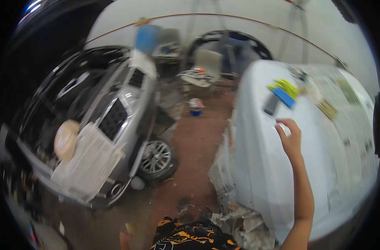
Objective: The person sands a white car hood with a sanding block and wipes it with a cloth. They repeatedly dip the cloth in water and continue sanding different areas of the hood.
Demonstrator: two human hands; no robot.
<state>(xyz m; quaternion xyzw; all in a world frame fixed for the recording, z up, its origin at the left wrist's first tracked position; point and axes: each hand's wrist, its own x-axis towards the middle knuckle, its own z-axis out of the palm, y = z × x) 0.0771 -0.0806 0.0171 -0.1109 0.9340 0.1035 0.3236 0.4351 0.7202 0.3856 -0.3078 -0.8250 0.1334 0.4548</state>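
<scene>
My right hand [290, 137] reaches over the pale, whitish car panel [256, 125] on the right. Its fingers curve, with a gap between thumb and fingertips, and nothing shows in them. Just beyond the fingertips lie a dark grey block [271, 104], a blue flat block [285, 97] and a yellow-green cloth [286, 86]. Low in the picture, my left hand [125, 240] is closed on a small tan flat piece [131, 228]; blur hides its exact kind.
A silver car [134, 98] with its bonnet up stands left, paper sheets [88, 162] and a beige bundle [66, 139] on it. A wheel [156, 157] juts beside the reddish walkway [194, 154]. Ahead are a small tub [196, 107], a chair [208, 62] and a blue container [148, 38].
</scene>
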